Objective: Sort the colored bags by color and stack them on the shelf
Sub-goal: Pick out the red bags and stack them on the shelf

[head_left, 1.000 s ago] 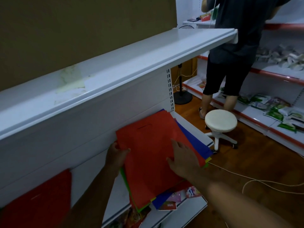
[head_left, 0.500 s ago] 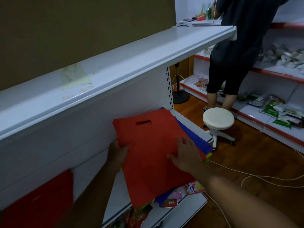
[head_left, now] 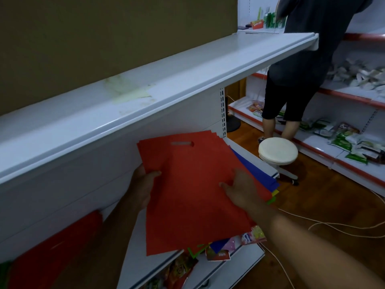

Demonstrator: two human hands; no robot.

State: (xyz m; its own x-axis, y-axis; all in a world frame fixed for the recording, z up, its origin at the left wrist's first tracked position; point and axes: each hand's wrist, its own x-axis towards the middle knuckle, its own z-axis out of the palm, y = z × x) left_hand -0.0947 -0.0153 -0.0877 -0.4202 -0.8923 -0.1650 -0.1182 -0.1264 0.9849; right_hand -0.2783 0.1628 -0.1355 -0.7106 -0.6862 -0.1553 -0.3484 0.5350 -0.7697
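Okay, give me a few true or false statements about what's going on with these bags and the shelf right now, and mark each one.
1. The left hand grips the left edge of the red bags. True.
2. A blue bag lies on top of the pile. False: red is on top; the blue bag peeks out beneath.
3. The right hand rests on the red bags. True.
4. The white stool stands on the upper shelf. False: it stands on the wooden floor.
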